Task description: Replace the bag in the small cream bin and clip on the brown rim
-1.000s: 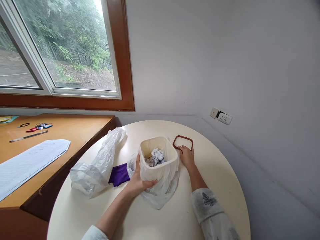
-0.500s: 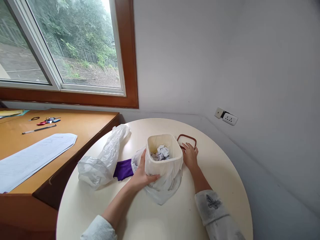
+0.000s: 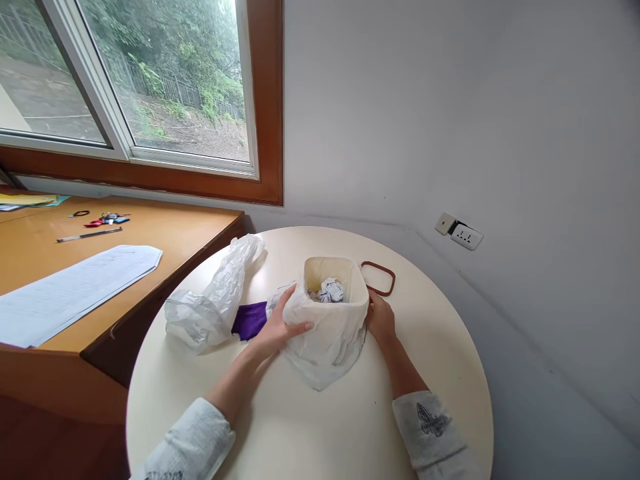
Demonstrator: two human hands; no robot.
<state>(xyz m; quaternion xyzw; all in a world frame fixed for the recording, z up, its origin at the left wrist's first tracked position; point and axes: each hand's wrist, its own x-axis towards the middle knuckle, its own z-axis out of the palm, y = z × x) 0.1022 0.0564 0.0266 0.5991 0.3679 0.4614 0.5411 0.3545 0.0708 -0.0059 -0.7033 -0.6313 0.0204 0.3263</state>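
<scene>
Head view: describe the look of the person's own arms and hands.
Both the left sleeve and right sleeve are pale grey. The right bears a dark, butterfly-like motif; the left has dark marking near the picture's bottom edge. Left hand and right hand wear no gloves.

Head cam now looking fwd & down, fairly close over L hand point(image 3: 277, 327) & R hand point(image 3: 382, 320), round tbl point(image 3: 440, 380) btm ctr, window point(image 3: 185, 73) top L, wall point(image 3: 545, 147) R

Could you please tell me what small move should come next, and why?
Perhaps raise the white liner with the right hand: it hangs loosely outside the bin, the brown ring lies apart on the table, and the left hand holds the bin's side.
</scene>
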